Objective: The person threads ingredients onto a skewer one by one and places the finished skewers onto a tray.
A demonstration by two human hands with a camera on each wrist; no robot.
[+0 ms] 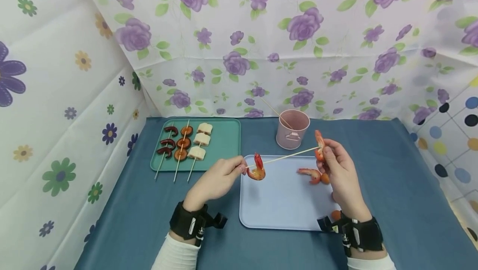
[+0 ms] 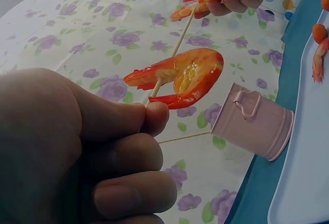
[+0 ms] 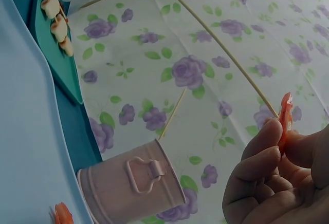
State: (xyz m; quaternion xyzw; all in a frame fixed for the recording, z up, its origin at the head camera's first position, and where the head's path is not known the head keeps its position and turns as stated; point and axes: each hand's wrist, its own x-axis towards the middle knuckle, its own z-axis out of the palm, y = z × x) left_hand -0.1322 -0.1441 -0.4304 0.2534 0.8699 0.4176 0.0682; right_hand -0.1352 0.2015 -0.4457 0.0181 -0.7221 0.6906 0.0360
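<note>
My left hand [image 1: 220, 178] pinches one end of a thin wooden skewer [image 1: 287, 156] above the blue tray [image 1: 276, 224]. Close to those fingertips, a curled orange shrimp [image 1: 257, 173] is threaded on the stick, seen large in the left wrist view [image 2: 203, 75]. Over the tray's right side, my right hand [image 1: 340, 170] grips a second shrimp [image 1: 319, 145] between thumb and fingers, at the skewer's far end. The stick's tip meets this shrimp; whether it has pierced through I cannot tell. Another shrimp [image 1: 310, 173] lies on the tray beside small orange round pieces [image 1: 325, 178].
A green tray [image 1: 224, 131] at back left carries skewers of dark red curled pieces [image 1: 167, 142], brown mushroom-like discs [image 1: 184, 143] and white pieces [image 1: 201, 139]. Behind the blue tray stands a pink bucket [image 1: 293, 133] with a wooden stick [image 1: 274, 110] leaning in it. Floral cloth hangs around the blue table.
</note>
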